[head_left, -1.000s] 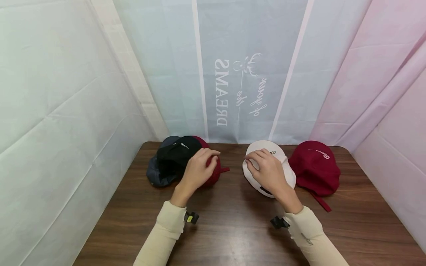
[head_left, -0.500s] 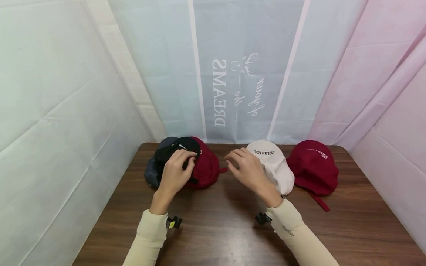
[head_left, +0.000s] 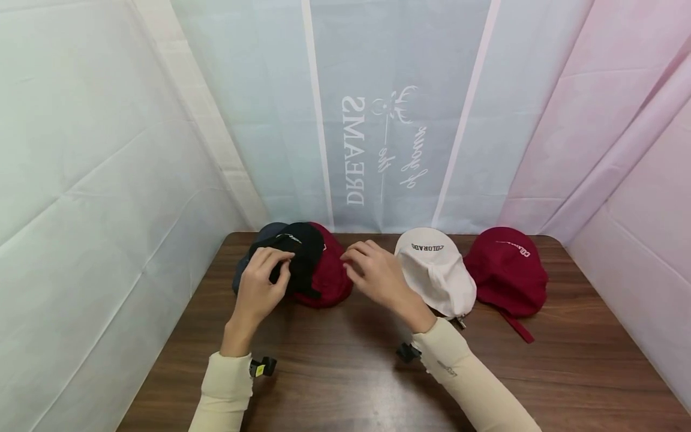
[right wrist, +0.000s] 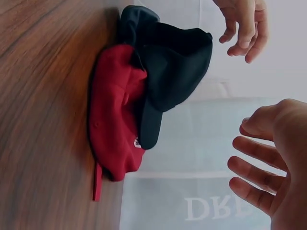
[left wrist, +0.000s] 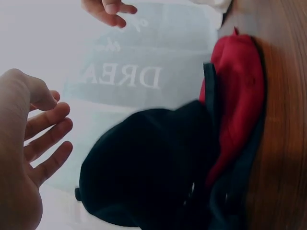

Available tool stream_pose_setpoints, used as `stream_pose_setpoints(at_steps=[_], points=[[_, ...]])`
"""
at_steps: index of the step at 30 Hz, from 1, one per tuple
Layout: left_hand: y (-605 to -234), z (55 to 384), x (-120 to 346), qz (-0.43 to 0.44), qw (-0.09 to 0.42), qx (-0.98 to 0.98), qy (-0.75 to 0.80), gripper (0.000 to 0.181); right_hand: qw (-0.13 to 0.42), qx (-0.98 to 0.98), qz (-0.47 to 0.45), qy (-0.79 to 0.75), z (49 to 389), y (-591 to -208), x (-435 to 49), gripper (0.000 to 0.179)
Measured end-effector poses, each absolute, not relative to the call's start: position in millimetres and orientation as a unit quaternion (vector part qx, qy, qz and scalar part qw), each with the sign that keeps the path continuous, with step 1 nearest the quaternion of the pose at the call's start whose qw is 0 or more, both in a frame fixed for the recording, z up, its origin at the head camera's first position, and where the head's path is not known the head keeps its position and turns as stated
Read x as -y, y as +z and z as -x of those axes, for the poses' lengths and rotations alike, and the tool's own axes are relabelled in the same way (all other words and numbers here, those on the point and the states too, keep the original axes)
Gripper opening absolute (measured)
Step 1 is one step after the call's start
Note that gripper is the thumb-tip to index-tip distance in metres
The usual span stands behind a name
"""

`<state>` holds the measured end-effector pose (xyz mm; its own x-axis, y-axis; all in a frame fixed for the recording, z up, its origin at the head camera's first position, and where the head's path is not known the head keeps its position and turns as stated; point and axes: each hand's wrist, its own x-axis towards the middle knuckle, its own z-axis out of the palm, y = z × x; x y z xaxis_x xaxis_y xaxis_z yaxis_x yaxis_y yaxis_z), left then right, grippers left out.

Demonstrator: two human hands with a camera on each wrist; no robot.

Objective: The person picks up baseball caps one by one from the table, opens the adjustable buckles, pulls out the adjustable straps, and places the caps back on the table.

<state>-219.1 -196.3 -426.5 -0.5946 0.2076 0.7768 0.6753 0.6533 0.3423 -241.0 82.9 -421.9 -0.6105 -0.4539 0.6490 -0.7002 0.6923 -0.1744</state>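
My left hand [head_left: 261, 285] hovers above the black cap [head_left: 308, 252], its fingers loosely bent and holding nothing. To its right, my right hand [head_left: 376, 273] is raised between the left pile and the white cap [head_left: 434, 267], also holding nothing. The black cap [right wrist: 175, 72] lies on top of a dark red cap [right wrist: 115, 115] and a navy cap [right wrist: 136, 19]. In the left wrist view a gap shows between the left hand [left wrist: 29, 139] and the black cap [left wrist: 144, 163]. The white cap carries the word COLORADO on its brim.
Another dark red cap [head_left: 507, 276] lies beside the white one, its strap trailing toward the front. All the caps are near the back edge of the brown wooden table [head_left: 345, 372]. A printed grey-blue curtain [head_left: 388, 150] hangs behind, with pale cloth on both sides.
Both hands have moved left. The right hand has gone from over the white cap to the gap beside the pile; the left hand from the red cap to over the black one. The caps stay put.
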Motion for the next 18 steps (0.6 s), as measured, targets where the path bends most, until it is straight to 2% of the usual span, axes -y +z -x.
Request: stream_pose_setpoints(at_steps=[18], points=[[-441, 223, 238, 0.239, 0.371, 0.847, -0.298, 0.028, 0.282, 0.86, -0.375, 0.2, 245, -430, -37, 0.024]])
